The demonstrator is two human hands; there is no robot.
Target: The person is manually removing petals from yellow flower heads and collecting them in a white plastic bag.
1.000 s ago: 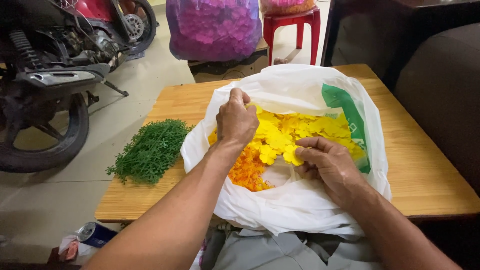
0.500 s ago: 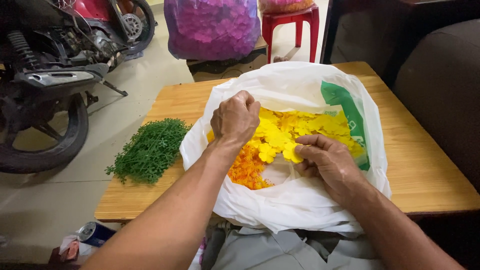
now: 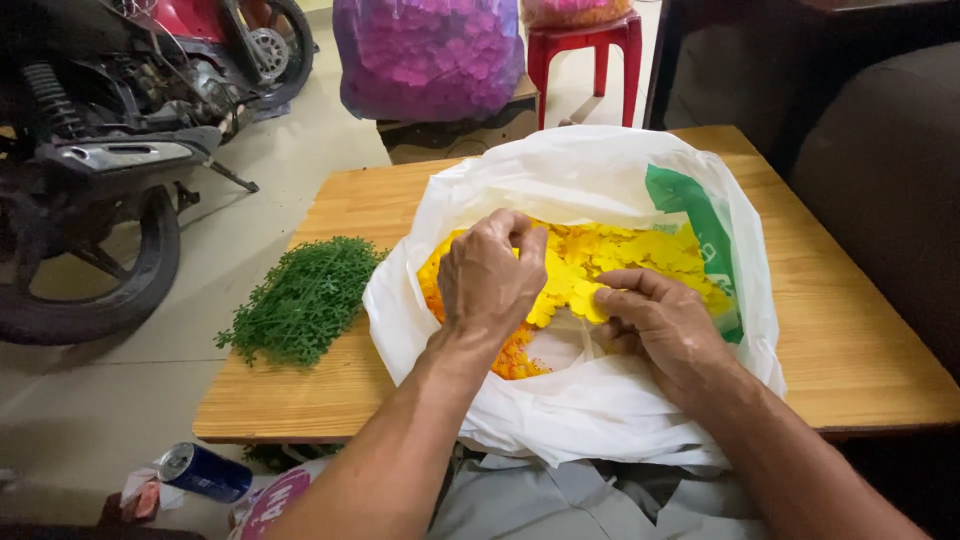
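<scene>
Wooden low table (image 3: 840, 350) on a pale tiled floor, with a motorbike (image 3: 110, 150) at left, a purple sack (image 3: 430, 55) and red stool (image 3: 590, 45) behind, and a blue can (image 3: 205, 472) on the floor. An open white plastic bag (image 3: 560, 190) full of yellow and orange petals (image 3: 640, 255) sits mid-table, green sprigs (image 3: 300, 300) beside it. Inside the bag, the left hand (image 3: 490, 275) pinches curled fingers over the petals, though what it grips is hidden, while the right hand (image 3: 660, 325) pinches a yellow petal (image 3: 585, 298).
</scene>
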